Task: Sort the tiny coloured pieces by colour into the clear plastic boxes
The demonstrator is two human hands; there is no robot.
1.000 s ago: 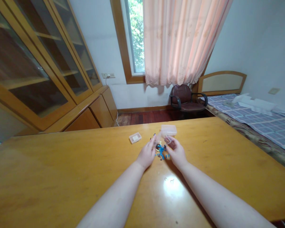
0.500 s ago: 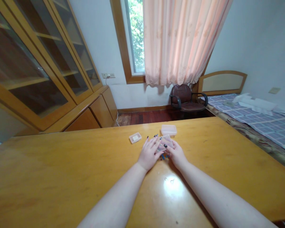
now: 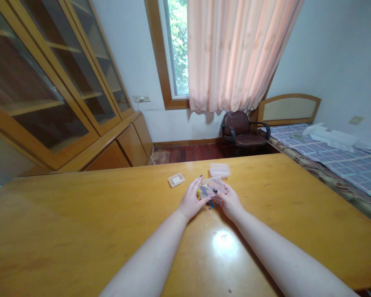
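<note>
A clear, flat plastic box or lid (image 3: 210, 184) is tilted just above the table between my two hands. My right hand (image 3: 230, 200) grips its right side, thumb on top. At its left edge, my left hand (image 3: 191, 200) is closed with fingers and thumb against the plastic. Several small blue pieces (image 3: 212, 203) lie on the table under it, and a bit of yellow shows by my left fingers. What these pieces are is too small to tell. Behind stands a translucent pinkish box (image 3: 219, 170); to the left is a smaller clear box (image 3: 176, 180) with something white inside.
The wooden table (image 3: 80, 222) reaches out to both sides. Beyond its far edge stands a dark red armchair (image 3: 239, 128). A bed (image 3: 334, 152) is on the right, a glass-door cabinet (image 3: 80, 82) on the left.
My left fingers have slid off the top of the clear plastic toward its left edge, so more of its surface shows. My right hand keeps its hold.
</note>
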